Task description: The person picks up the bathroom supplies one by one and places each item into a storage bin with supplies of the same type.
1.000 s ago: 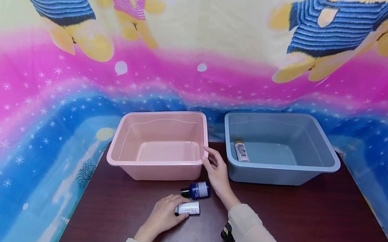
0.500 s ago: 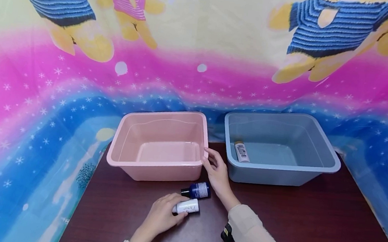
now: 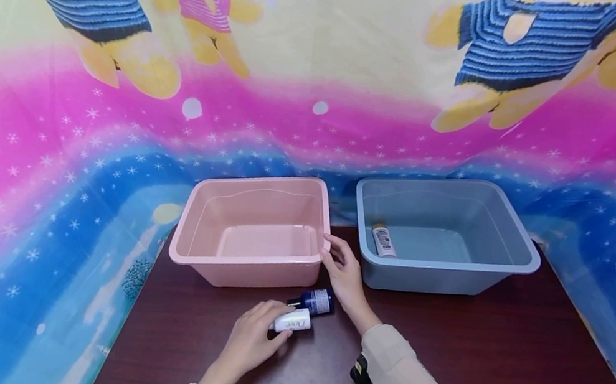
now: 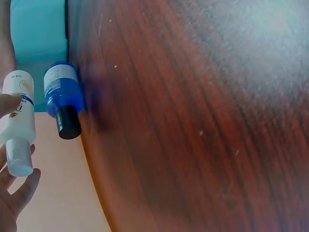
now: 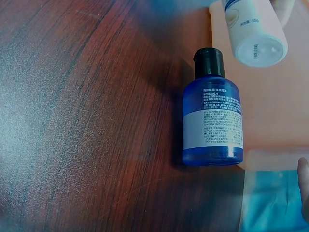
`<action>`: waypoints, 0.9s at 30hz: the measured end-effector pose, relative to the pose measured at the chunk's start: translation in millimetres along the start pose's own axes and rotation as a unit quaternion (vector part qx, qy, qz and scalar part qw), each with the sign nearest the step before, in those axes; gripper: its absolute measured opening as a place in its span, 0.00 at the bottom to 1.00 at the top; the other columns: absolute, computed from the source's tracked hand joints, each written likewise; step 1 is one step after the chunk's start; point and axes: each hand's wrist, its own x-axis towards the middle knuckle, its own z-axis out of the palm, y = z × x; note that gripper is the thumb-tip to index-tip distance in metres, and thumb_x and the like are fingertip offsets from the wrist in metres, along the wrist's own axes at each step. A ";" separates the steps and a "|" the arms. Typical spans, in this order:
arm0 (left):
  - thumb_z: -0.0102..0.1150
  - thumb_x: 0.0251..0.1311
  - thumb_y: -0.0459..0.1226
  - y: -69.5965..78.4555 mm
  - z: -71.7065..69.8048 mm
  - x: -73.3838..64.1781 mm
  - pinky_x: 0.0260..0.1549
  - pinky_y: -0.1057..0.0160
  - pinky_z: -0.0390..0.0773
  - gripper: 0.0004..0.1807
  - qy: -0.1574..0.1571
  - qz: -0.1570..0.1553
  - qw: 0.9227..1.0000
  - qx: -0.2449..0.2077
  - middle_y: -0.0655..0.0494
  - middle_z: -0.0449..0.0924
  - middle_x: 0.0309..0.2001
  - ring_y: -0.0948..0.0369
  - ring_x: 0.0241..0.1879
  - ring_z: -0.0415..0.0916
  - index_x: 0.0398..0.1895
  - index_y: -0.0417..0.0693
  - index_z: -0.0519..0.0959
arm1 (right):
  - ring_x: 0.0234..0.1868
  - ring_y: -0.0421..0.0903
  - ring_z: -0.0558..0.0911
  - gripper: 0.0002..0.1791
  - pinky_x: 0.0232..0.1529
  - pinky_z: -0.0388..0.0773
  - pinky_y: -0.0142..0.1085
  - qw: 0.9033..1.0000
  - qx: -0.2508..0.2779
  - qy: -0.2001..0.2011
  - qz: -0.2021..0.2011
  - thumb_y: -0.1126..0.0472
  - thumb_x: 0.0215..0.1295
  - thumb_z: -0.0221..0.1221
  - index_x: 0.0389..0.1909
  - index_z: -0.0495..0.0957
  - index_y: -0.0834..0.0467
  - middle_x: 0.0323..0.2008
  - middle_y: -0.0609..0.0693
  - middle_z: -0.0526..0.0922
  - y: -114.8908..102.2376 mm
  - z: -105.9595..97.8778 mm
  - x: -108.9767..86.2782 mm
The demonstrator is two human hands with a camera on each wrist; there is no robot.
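My left hand (image 3: 253, 336) grips a white Dove bottle (image 3: 292, 320), thumb on the near side and fingers over the far side. In the left wrist view the white bottle (image 4: 20, 116) hangs with its cap toward the bottom of the picture. A blue bottle with a black cap (image 3: 319, 302) lies on the table just beyond it; the right wrist view shows this blue bottle's (image 5: 212, 125) printed label. At the front right corner of the pink basin (image 3: 255, 265), my right hand (image 3: 345, 277) holds the rim with thumb and fingertips.
A grey-blue basin (image 3: 429, 276) stands to the right of the pink one, with a white bottle (image 3: 383, 240) leaning inside its left end. Both basins stand toward the back of the dark wooden table (image 3: 465, 359). A printed cloth (image 3: 315, 124) hangs behind and around the table.
My left hand has lifted the white Dove bottle and moved it slightly left and away from me, so it now overlaps the blue bottle's cap. My right hand has stayed on the pink basin's rim.
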 end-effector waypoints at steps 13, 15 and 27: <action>0.70 0.44 0.47 3.9 -25.0 4.6 0.40 0.62 0.75 0.25 0.022 0.031 0.999 0.038 0.68 0.76 0.45 0.67 0.42 0.73 0.50 0.59 0.78 | 0.56 0.54 0.73 0.20 0.49 0.70 0.49 1.000 -0.009 -0.001 0.003 0.66 0.65 0.55 0.58 0.70 0.63 0.56 0.63 0.72 1.9 -0.8 0.7; 0.70 0.44 0.46 5.5 -28.5 5.8 0.40 0.62 0.75 0.25 0.026 0.033 0.998 0.037 0.68 0.76 0.45 0.67 0.42 0.74 0.50 0.59 0.78 | 0.56 0.55 0.73 0.20 0.49 0.70 0.49 1.000 -0.009 -0.001 0.003 0.65 0.65 0.55 0.58 0.70 0.64 0.56 0.63 0.72 1.5 -0.8 0.6; 0.69 0.46 0.46 13.1 -50.3 13.1 0.43 0.62 0.74 0.26 0.036 0.042 0.998 0.032 0.66 0.76 0.47 0.66 0.45 0.74 0.52 0.58 0.78 | 0.56 0.55 0.73 0.20 0.50 0.70 0.50 1.000 -0.014 -0.003 -0.001 0.65 0.66 0.54 0.58 0.70 0.61 0.56 0.61 0.73 1.4 -1.1 0.0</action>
